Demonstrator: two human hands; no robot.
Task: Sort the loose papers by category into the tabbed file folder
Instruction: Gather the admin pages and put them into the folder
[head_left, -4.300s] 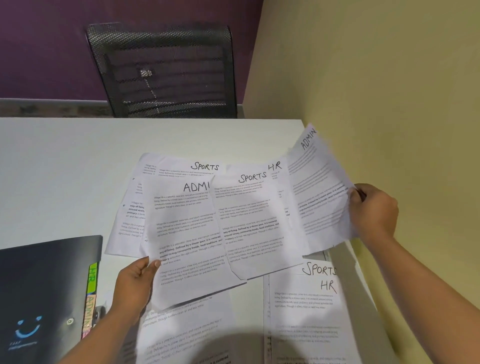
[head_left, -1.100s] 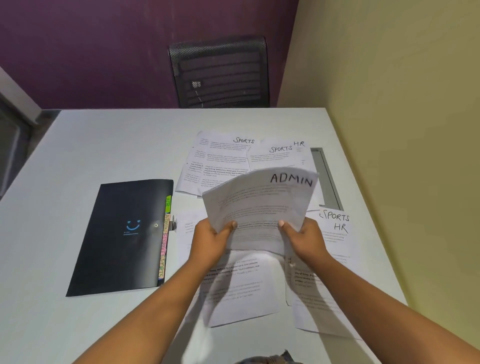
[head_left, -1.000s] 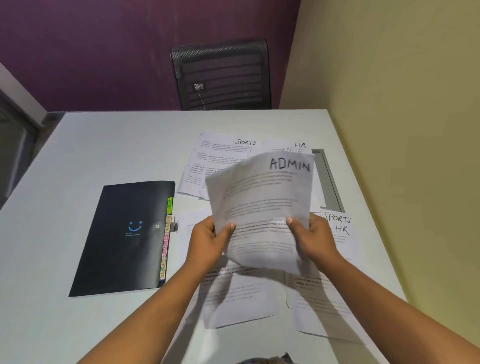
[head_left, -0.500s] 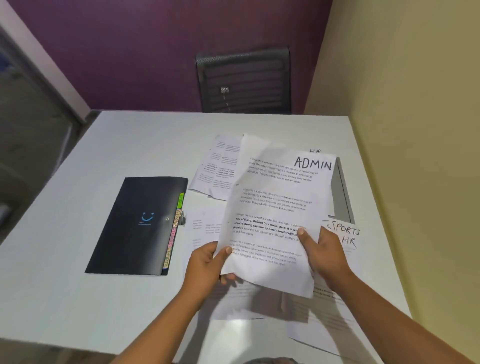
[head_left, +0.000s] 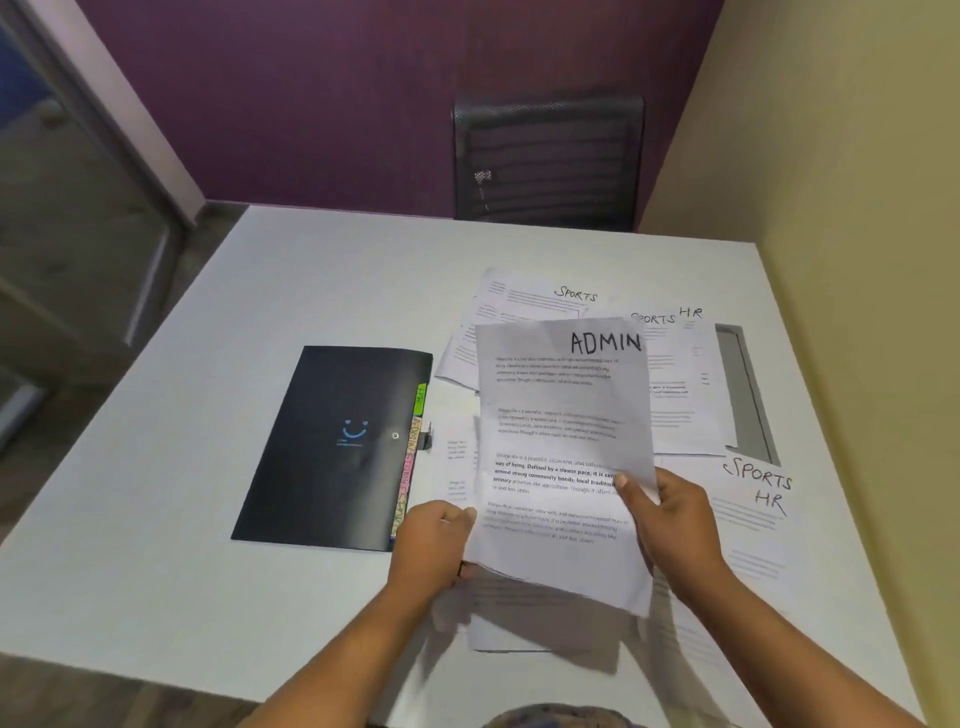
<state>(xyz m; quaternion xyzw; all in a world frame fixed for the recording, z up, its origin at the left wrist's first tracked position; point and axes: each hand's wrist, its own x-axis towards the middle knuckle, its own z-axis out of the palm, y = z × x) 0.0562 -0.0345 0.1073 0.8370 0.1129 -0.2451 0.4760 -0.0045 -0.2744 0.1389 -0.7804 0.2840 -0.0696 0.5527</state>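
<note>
ADMIN sheet (head_left: 563, 441) held up at frame centre: left hand (head_left: 434, 545) pinches its lower left edge, right hand (head_left: 670, 514) grips the right edge, possibly with a second sheet behind. Folder (head_left: 332, 447) lies closed at centre left, with papers (head_left: 675, 389) at upper right. Step: filing ADMIN; next move needs the folder opened at the ADMIN tab (head_left: 414, 439).

Inventory: one folder (head_left: 332, 447), one chair (head_left: 548, 161), one counter (head_left: 260, 312). Two hands: left hand (head_left: 434, 545), right hand (head_left: 675, 519). Sheets by legible heading: one ADMIN sheet (head_left: 561, 441), three SPORTS sheets (head_left: 540, 304), two HR sheets (head_left: 693, 322).
</note>
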